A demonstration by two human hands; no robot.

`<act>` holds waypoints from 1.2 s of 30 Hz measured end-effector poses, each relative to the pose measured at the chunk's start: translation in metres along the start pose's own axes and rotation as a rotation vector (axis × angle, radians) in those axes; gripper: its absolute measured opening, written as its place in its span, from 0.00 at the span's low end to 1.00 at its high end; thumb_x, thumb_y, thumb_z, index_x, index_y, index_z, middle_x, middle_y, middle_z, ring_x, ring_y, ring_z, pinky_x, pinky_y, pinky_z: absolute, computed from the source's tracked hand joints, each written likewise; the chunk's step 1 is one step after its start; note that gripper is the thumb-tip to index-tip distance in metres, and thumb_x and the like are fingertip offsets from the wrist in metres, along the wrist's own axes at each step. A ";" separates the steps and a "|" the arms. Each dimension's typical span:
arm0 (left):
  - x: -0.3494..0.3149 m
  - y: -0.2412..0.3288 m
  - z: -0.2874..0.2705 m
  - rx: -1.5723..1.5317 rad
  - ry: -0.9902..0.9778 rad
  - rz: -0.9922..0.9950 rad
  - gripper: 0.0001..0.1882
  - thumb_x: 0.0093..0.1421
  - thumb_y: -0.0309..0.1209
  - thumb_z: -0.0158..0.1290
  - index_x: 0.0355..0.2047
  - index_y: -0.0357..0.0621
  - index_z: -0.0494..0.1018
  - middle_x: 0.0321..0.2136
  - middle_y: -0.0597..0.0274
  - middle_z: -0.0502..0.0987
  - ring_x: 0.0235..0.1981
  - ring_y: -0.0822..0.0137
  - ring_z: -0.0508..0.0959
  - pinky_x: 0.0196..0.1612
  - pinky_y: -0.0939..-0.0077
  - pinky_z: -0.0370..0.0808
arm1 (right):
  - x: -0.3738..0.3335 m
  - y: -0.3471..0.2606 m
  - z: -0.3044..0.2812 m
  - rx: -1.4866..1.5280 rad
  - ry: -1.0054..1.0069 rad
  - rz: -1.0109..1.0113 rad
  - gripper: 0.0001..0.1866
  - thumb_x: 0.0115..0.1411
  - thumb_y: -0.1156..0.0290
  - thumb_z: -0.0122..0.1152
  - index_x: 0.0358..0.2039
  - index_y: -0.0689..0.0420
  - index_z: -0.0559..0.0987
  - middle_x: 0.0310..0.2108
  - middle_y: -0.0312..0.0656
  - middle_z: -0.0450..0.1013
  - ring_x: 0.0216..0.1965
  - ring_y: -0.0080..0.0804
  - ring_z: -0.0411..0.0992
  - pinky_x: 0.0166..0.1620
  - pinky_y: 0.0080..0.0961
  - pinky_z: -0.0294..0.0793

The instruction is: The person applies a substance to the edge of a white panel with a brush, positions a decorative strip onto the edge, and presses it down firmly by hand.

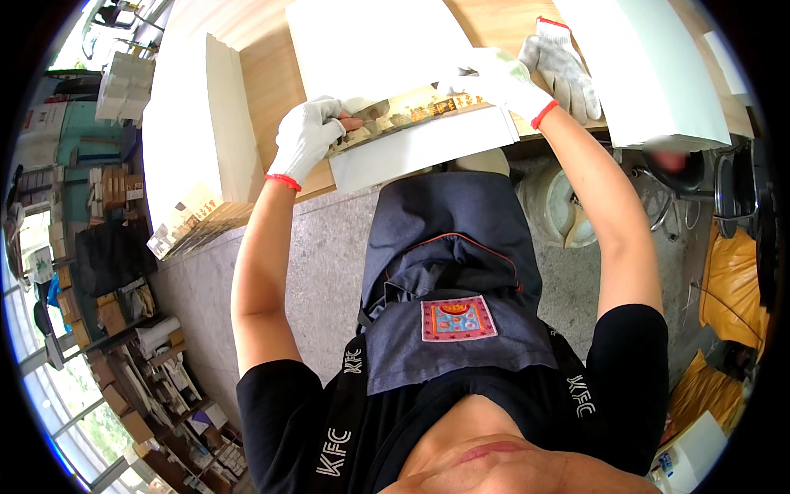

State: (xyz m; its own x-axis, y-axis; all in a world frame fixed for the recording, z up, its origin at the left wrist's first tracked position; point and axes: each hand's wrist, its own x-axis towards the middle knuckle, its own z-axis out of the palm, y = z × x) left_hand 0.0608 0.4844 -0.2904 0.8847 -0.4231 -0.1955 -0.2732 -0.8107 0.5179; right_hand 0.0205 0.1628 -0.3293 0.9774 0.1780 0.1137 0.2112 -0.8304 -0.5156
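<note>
A long printed sheet [415,110] with a brown and yellow picture spans the space between my two hands at the table's front edge. My left hand [306,138], in a white glove with a red cuff, is closed on its left end; bare fingertips poke out of the glove. My right hand [504,81], gloved alike, is at the sheet's upper right edge, thumb and fingers closed around it; bright glare blurs the fingers. Beneath the printed sheet, white paper [428,150] juts past the table edge. More large white paper [378,45] lies beyond my hands.
A tall paper stack [185,123] stands left, with a printed face [193,218] at its near end. Another white stack [650,66] is at the right. Spare grey-white gloves [564,70] lie beside it. A pale bucket [559,206] stands on the floor below the table [263,90].
</note>
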 end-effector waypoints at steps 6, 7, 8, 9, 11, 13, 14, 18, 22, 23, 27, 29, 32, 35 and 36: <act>0.009 -0.003 -0.005 0.077 -0.089 -0.044 0.14 0.54 0.39 0.65 0.39 0.46 0.80 0.30 0.66 0.78 0.26 0.69 0.76 0.32 0.72 0.73 | -0.003 0.000 0.008 0.041 0.009 -0.018 0.16 0.58 0.51 0.60 0.38 0.47 0.82 0.33 0.40 0.79 0.36 0.40 0.77 0.39 0.37 0.75; 0.011 -0.004 -0.005 0.112 -0.127 -0.044 0.19 0.54 0.38 0.66 0.44 0.47 0.79 0.33 0.65 0.78 0.29 0.71 0.78 0.34 0.73 0.75 | -0.002 0.001 0.011 0.056 0.007 -0.016 0.16 0.58 0.50 0.60 0.37 0.47 0.82 0.32 0.40 0.79 0.35 0.40 0.77 0.39 0.37 0.75; 0.011 -0.005 -0.003 0.211 -0.083 0.056 0.23 0.53 0.37 0.66 0.49 0.51 0.76 0.38 0.65 0.77 0.32 0.69 0.79 0.36 0.71 0.76 | -0.001 0.003 0.015 0.036 0.044 -0.005 0.16 0.58 0.50 0.60 0.37 0.47 0.82 0.32 0.40 0.79 0.35 0.40 0.78 0.38 0.38 0.75; 0.013 0.006 -0.006 0.308 -0.038 0.164 0.27 0.53 0.37 0.67 0.54 0.55 0.73 0.44 0.65 0.75 0.36 0.67 0.80 0.39 0.70 0.77 | 0.000 0.007 0.018 0.012 0.085 0.010 0.16 0.58 0.49 0.60 0.36 0.47 0.82 0.31 0.40 0.79 0.35 0.40 0.78 0.38 0.38 0.75; 0.024 0.036 -0.020 0.497 -0.189 0.157 0.44 0.49 0.37 0.69 0.65 0.69 0.61 0.59 0.67 0.67 0.48 0.62 0.79 0.49 0.65 0.79 | 0.003 0.005 0.020 -0.015 0.139 -0.004 0.17 0.58 0.49 0.61 0.34 0.50 0.81 0.29 0.41 0.78 0.33 0.41 0.77 0.37 0.38 0.75; 0.042 0.065 -0.029 0.667 -0.414 0.310 0.45 0.49 0.35 0.69 0.66 0.72 0.61 0.58 0.67 0.68 0.49 0.62 0.78 0.50 0.67 0.79 | 0.001 0.002 0.013 -0.036 0.178 -0.033 0.19 0.58 0.49 0.64 0.31 0.54 0.81 0.27 0.43 0.77 0.30 0.43 0.76 0.37 0.36 0.75; 0.050 0.075 -0.028 0.754 -0.523 0.383 0.45 0.49 0.34 0.68 0.66 0.74 0.60 0.58 0.67 0.69 0.49 0.62 0.78 0.51 0.67 0.79 | 0.002 0.002 0.013 -0.035 0.187 -0.047 0.19 0.58 0.50 0.63 0.31 0.54 0.81 0.28 0.43 0.77 0.31 0.43 0.77 0.37 0.36 0.75; 0.098 0.082 0.003 0.886 -0.674 0.427 0.54 0.37 0.28 0.74 0.64 0.84 0.63 0.61 0.63 0.68 0.52 0.59 0.78 0.53 0.72 0.79 | -0.003 0.002 0.021 -0.200 0.303 -0.095 0.13 0.62 0.55 0.58 0.39 0.50 0.79 0.36 0.41 0.77 0.35 0.40 0.77 0.37 0.37 0.76; 0.103 0.072 0.012 0.993 -0.622 0.545 0.59 0.33 0.24 0.75 0.64 0.86 0.62 0.62 0.64 0.68 0.54 0.57 0.77 0.58 0.70 0.77 | -0.028 0.018 -0.018 -0.595 0.556 0.055 0.12 0.64 0.63 0.52 0.47 0.47 0.77 0.42 0.39 0.75 0.38 0.38 0.76 0.39 0.35 0.76; 0.108 0.076 0.016 0.904 -0.676 0.465 0.59 0.34 0.24 0.75 0.64 0.86 0.62 0.62 0.63 0.68 0.54 0.56 0.76 0.58 0.69 0.77 | -0.037 0.035 -0.023 -0.721 0.588 0.141 0.14 0.63 0.62 0.55 0.49 0.48 0.77 0.43 0.41 0.75 0.40 0.41 0.75 0.43 0.37 0.75; 0.121 0.075 0.019 0.532 -0.758 0.133 0.58 0.36 0.23 0.74 0.64 0.86 0.61 0.61 0.62 0.68 0.55 0.55 0.76 0.57 0.68 0.77 | -0.048 0.057 -0.029 -0.499 0.484 0.163 0.14 0.63 0.67 0.53 0.48 0.49 0.77 0.43 0.39 0.74 0.41 0.39 0.75 0.44 0.35 0.75; 0.124 0.062 0.014 0.523 -0.765 0.226 0.50 0.42 0.28 0.70 0.64 0.81 0.62 0.61 0.60 0.68 0.52 0.54 0.78 0.53 0.65 0.78 | -0.049 0.046 -0.030 -0.190 0.465 -0.034 0.18 0.59 0.75 0.53 0.49 0.48 0.78 0.43 0.38 0.75 0.39 0.40 0.75 0.43 0.34 0.76; 0.133 0.038 0.015 0.411 -0.810 0.401 0.39 0.54 0.45 0.62 0.65 0.64 0.62 0.61 0.52 0.67 0.44 0.49 0.81 0.48 0.56 0.79 | -0.039 0.004 -0.026 -0.279 0.148 -0.669 0.21 0.52 0.76 0.60 0.49 0.48 0.81 0.39 0.42 0.77 0.40 0.41 0.75 0.43 0.36 0.76; 0.123 0.068 0.003 0.777 -0.784 0.690 0.36 0.59 0.46 0.59 0.66 0.66 0.61 0.62 0.53 0.67 0.45 0.48 0.81 0.47 0.53 0.79 | -0.023 0.008 -0.007 -0.112 -0.069 -0.554 0.19 0.49 0.70 0.66 0.45 0.49 0.81 0.37 0.39 0.77 0.41 0.40 0.76 0.43 0.35 0.76; 0.110 0.083 -0.006 0.982 -0.758 0.786 0.35 0.59 0.43 0.59 0.67 0.71 0.60 0.62 0.56 0.67 0.47 0.49 0.80 0.47 0.54 0.79 | -0.021 -0.012 0.000 -0.148 0.001 -0.640 0.16 0.49 0.68 0.66 0.42 0.50 0.81 0.37 0.37 0.77 0.40 0.40 0.76 0.44 0.35 0.76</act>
State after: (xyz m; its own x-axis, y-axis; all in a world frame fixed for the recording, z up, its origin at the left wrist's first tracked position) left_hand 0.1381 0.3731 -0.2644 0.0693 -0.7315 -0.6783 -0.9960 -0.0889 -0.0059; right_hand -0.0029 0.1687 -0.3255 0.6589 0.6603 0.3603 0.7483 -0.6246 -0.2236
